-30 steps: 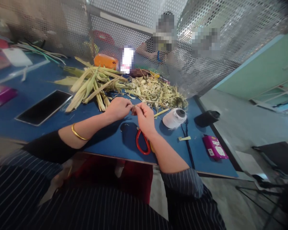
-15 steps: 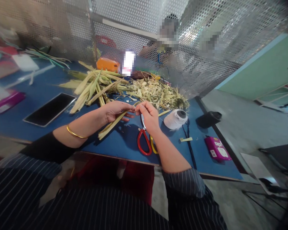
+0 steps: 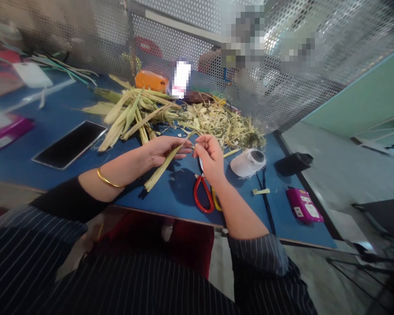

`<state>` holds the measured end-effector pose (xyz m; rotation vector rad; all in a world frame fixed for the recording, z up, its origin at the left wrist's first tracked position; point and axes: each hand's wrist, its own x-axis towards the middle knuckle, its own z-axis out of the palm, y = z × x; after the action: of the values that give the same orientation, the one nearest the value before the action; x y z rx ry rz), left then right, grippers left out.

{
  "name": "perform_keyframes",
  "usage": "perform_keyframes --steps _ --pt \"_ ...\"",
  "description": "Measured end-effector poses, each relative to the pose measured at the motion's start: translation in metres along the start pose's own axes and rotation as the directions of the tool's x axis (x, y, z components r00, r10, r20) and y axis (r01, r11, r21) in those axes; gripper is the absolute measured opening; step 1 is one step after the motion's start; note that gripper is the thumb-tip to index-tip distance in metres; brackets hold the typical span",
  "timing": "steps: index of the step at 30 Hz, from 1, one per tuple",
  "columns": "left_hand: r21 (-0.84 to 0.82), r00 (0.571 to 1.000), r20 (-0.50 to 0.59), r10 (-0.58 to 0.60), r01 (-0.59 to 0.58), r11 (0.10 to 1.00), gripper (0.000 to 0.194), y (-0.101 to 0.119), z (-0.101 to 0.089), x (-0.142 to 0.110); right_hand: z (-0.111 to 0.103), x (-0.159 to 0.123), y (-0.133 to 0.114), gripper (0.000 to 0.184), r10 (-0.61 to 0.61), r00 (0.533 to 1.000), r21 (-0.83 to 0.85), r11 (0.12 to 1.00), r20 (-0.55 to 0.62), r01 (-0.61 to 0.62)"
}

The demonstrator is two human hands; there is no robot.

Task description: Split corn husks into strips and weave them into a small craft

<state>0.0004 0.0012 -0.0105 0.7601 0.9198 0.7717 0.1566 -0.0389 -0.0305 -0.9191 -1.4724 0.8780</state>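
My left hand (image 3: 166, 149) grips a long pale green leaf strip (image 3: 160, 168) that slants down to the blue table (image 3: 68, 175). My right hand (image 3: 209, 156) pinches the strip's upper end, fingers pressed together, right beside the left fingertips. Red- and yellow-handled scissors (image 3: 205, 197) lie on the table under my right wrist. A white spool of thread (image 3: 248, 162) rests just right of that hand.
A bundle of leaf strips (image 3: 131, 116) and a heap of shredded trimmings (image 3: 223, 124) lie behind my hands. A dark phone (image 3: 70, 143), an orange box (image 3: 151, 81), a black cylinder (image 3: 293, 163) and a pink packet (image 3: 304, 205) lie around. Perforated metal screen (image 3: 184, 30) backs the table; people sit beyond it.
A long leaf strip has come into my left hand and now hangs down to the table. Both hands have shifted slightly right, and the view has moved with them.
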Motion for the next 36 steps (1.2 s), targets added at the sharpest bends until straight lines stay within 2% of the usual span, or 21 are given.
perform_keyframes --steps 4,6,13,16,19,22,25,27,29,32,34,36 --pt "-0.113 0.999 0.042 -0.011 0.016 0.993 0.011 -0.003 0.0 0.004 0.0 0.001 0.006 0.009 -0.026 0.999 -0.274 0.962 -0.02 0.02" --pt "-0.146 0.998 0.067 -0.017 0.027 0.989 0.011 -0.006 0.0 0.005 0.0 0.002 0.01 0.007 -0.049 0.998 -0.347 0.937 -0.04 0.032" --pt "-0.224 0.995 0.084 -0.049 0.067 0.972 0.015 -0.016 0.004 0.01 0.002 0.001 0.016 0.007 -0.104 0.99 -0.425 0.903 -0.095 0.054" --pt "-0.227 0.997 0.055 -0.057 0.069 0.971 0.016 -0.018 0.009 0.009 0.002 0.002 0.017 0.008 -0.085 0.993 -0.465 0.884 -0.081 0.037" --pt "-0.215 0.997 0.074 -0.036 0.051 0.975 0.015 -0.02 0.012 0.008 0.002 0.004 0.018 0.013 -0.053 0.997 -0.481 0.877 -0.06 0.018" --pt "-0.157 1.0 0.003 -0.027 0.027 0.987 0.014 -0.02 0.011 0.007 0.0 0.007 0.018 0.015 0.017 0.998 -0.39 0.92 -0.062 -0.04" --pt "-0.021 0.995 -0.101 -0.001 -0.001 1.0 0.009 -0.021 0.008 0.008 -0.004 0.01 0.017 0.013 0.18 0.983 -0.121 0.976 -0.04 -0.183" --pt "0.084 0.992 -0.111 0.065 -0.056 0.995 0.012 -0.024 0.007 0.009 -0.007 0.012 0.015 0.01 0.275 0.961 0.072 0.959 0.0 -0.275" --pt "0.188 0.981 -0.107 0.163 -0.141 0.972 0.018 -0.028 0.006 0.01 -0.009 0.013 0.013 0.008 0.33 0.944 0.187 0.926 0.026 -0.329" --pt "0.381 0.923 -0.096 0.372 -0.311 0.871 0.028 -0.035 0.004 0.012 -0.012 0.014 0.01 0.007 0.386 0.921 0.255 0.887 0.049 -0.385" --pt "0.531 0.859 -0.043 0.51 -0.413 0.74 0.03 -0.037 0.001 0.013 -0.013 0.014 0.009 0.006 0.415 0.908 0.285 0.865 0.058 -0.413" --pt "0.648 0.812 0.031 0.583 -0.46 0.607 0.024 -0.038 -0.001 0.014 -0.012 0.014 0.008 0.005 0.43 0.901 0.316 0.848 0.063 -0.427"
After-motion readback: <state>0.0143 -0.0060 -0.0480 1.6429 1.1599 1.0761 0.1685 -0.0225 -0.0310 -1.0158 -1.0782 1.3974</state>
